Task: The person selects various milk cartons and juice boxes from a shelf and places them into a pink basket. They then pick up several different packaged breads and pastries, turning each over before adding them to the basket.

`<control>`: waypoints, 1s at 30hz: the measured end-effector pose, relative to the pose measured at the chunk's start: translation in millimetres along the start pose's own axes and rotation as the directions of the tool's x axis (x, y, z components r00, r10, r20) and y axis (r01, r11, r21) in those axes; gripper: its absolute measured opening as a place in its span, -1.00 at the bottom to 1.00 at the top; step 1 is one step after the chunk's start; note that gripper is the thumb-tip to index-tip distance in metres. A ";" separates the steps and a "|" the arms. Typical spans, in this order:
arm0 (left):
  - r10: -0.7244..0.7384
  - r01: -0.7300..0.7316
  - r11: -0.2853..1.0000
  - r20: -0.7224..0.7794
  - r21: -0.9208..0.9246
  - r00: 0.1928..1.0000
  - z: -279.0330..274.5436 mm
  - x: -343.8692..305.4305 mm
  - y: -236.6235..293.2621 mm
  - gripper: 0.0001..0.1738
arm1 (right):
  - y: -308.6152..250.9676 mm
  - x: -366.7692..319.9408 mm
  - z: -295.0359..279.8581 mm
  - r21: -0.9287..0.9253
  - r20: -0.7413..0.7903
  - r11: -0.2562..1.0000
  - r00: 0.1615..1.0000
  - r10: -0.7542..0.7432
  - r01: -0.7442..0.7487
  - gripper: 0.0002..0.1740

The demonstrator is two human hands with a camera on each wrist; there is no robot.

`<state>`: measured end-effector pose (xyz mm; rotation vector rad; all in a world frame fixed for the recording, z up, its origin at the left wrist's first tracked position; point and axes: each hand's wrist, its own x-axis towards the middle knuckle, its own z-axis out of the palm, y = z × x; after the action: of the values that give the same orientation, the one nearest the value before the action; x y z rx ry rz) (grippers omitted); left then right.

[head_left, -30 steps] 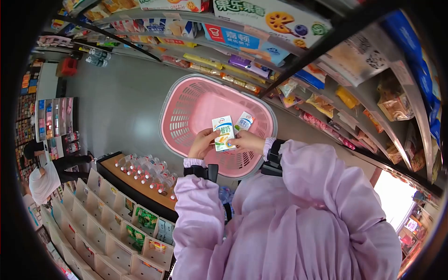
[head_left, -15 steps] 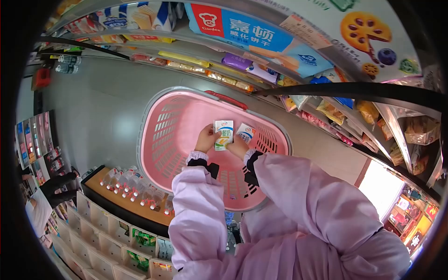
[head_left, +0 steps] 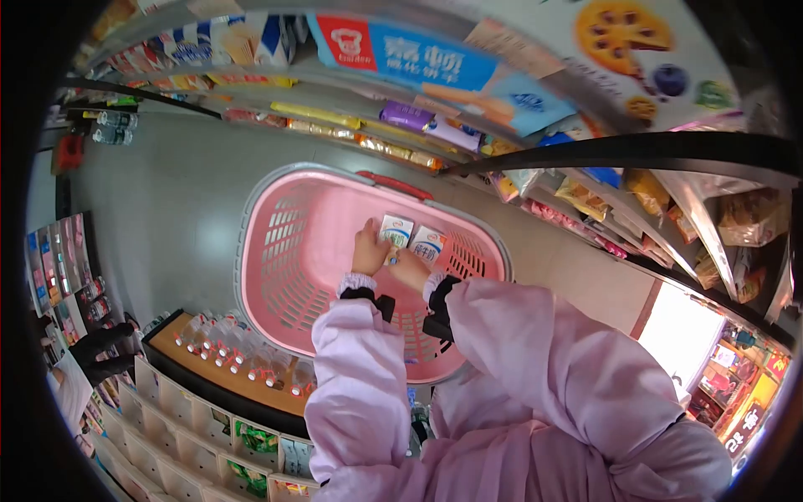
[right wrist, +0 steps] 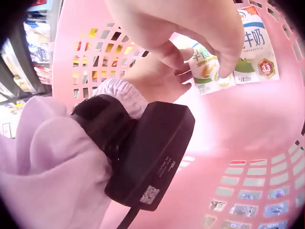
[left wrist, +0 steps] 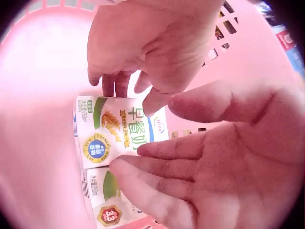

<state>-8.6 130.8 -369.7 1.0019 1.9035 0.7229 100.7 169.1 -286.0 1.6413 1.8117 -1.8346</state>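
Inside the pink basket (head_left: 288,188), a white breakfast milk carton (head_left: 396,227) with a green and blue print lies beside a second milk carton (head_left: 428,243), their long sides together. My left hand (head_left: 366,252) pinches the first carton's left edge, thumb over its face and fingers along its side, as the left wrist view shows. The right hand (left wrist: 228,171) reaches over both cartons with its palm showing and its fingers extended and relaxed. Its fingertips overlap the seam between the cartons in that view. In the right wrist view, the right hand (right wrist: 200,28) partly covers the breakfast milk.
The basket stands on the grey floor (head_left: 176,192), its red handle (head_left: 397,185) at the far rim. Snack shelves with a blue wafer pack (head_left: 435,67) run close above it. To the left stand bottles (head_left: 242,347) on a wooden ledge and beige bins (head_left: 180,427).
The breakfast milk has gone down into the basket beside the other carton. The right hand has loosened from it. The head view has shifted, with the shelf packs looking larger.
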 end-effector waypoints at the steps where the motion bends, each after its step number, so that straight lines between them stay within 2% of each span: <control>1: 0.042 -0.033 0.994 -0.086 0.105 0.995 2.9 -9.7 -2.7 -0.26 | 13.1 -1.7 6.0 -0.058 -0.012 0.991 0.993 -0.121 0.120 -0.61; 2: -0.024 0.029 0.998 -0.076 0.057 0.997 0.5 -18.0 5.6 -0.26 | 17.3 -6.1 7.4 -0.121 -0.021 0.963 0.970 -0.244 0.240 -0.61; 4: 0.008 -0.001 0.999 -0.128 0.054 0.992 -2.4 -41.4 16.8 -0.35 | -14.9 -41.5 -12.6 -0.439 0.170 0.873 0.974 -0.151 0.212 -0.61; 6: -0.037 0.032 0.999 -0.166 -0.029 0.985 -3.5 -62.0 16.0 -0.42 | -17.9 -61.8 -22.7 -0.412 0.302 0.826 0.913 -0.274 0.384 -0.71; 7: -0.084 0.077 0.996 -0.201 -0.043 0.976 -11.5 -76.3 35.0 -0.46 | -30.2 -76.2 -35.7 -0.438 0.413 0.776 0.868 -0.276 0.455 -0.77; 8: -0.150 0.083 0.963 -0.254 -0.258 0.955 -10.7 -83.8 29.5 -0.50 | -41.9 -92.9 -48.2 -0.460 0.515 0.720 0.817 -0.260 0.520 -0.80; 9: -0.144 0.082 0.980 -0.361 -0.182 0.921 -14.1 -99.7 38.8 -0.54 | -43.5 -106.8 -53.8 -0.511 0.501 0.641 0.804 -0.320 0.573 -0.81; 10: -0.196 0.105 0.962 -0.374 -0.251 0.906 -8.8 -105.6 13.7 -0.54 | -41.0 -119.2 -58.4 -0.568 0.480 0.551 0.790 -0.381 0.611 -0.80; 11: -0.271 0.147 0.926 -0.341 -0.348 0.900 -5.7 -108.2 -7.7 -0.55 | -25.7 -116.1 -62.3 -0.505 0.550 0.411 0.650 -0.524 0.759 -0.81; 12: -0.289 0.116 0.892 -0.354 -0.438 0.890 -4.7 -113.2 -10.8 -0.57 | -29.0 -128.9 -74.9 -0.501 0.561 0.339 0.598 -0.573 0.796 -0.82; 14: -0.334 0.144 0.873 -0.356 -0.466 0.873 -11.2 -133.6 27.4 -0.61 | -39.3 -157.6 -104.2 -0.509 0.589 0.330 0.602 -0.539 0.795 -0.82; 17: -0.246 0.085 0.911 -0.368 -0.403 0.897 -12.9 -139.7 61.7 -0.66 | -44.8 -198.3 -144.7 -0.518 0.595 0.381 0.643 -0.483 0.766 -0.80; 18: -0.209 0.050 0.922 -0.385 -0.383 0.899 -16.4 -154.3 95.1 -0.67 | -45.5 -216.1 -160.2 -0.519 0.601 0.383 0.645 -0.473 0.764 -0.79; 19: -0.243 0.088 0.910 -0.350 -0.405 0.904 -26.9 -173.4 152.5 -0.68 | -34.8 -219.3 -167.7 -0.481 0.611 0.390 0.619 -0.493 0.785 -0.76; 20: -0.140 -0.002 0.940 -0.392 -0.340 0.909 -27.0 -169.6 155.8 -0.69 | -35.1 -238.2 -183.2 -0.449 0.617 0.437 0.624 -0.480 0.780 -0.72; 22: 0.069 -0.179 0.963 -0.455 -0.202 0.888 -27.8 -159.9 165.4 -0.71 | -30.8 -273.1 -213.5 -0.392 0.593 0.388 0.551 -0.587 0.834 -0.71; 23: 0.119 -0.220 0.954 -0.417 -0.203 0.901 -29.9 -159.1 177.4 -0.73 | -29.2 -286.2 -228.2 -0.384 0.590 0.396 0.552 -0.589 0.834 -0.72; 25: 0.207 -0.287 0.935 -0.334 -0.210 0.920 -38.5 -173.6 239.7 -0.75 | -34.1 -317.8 -260.4 -0.362 0.595 0.383 0.527 -0.607 0.850 -0.74; 26: 0.274 -0.340 0.923 -0.308 -0.182 0.911 -41.0 -176.3 261.0 -0.77 | -34.7 -337.8 -276.8 -0.324 0.499 0.369 0.489 -0.716 0.871 -0.79; 28: 0.400 -0.439 0.888 -0.243 -0.134 0.884 -42.7 -179.9 303.9 -0.79 | -40.8 -363.3 -306.7 -0.349 0.457 0.317 0.456 -0.764 0.882 -0.78; 30: 0.482 -0.519 0.827 -0.201 -0.216 0.853 -40.7 -195.1 365.9 -0.80 | -54.8 -400.8 -342.4 -0.390 0.403 0.287 0.442 -0.802 0.875 -0.78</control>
<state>152.1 148.1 14.2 1.3228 1.5998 1.3472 434.8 209.9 123.3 0.2257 3.0780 -1.2223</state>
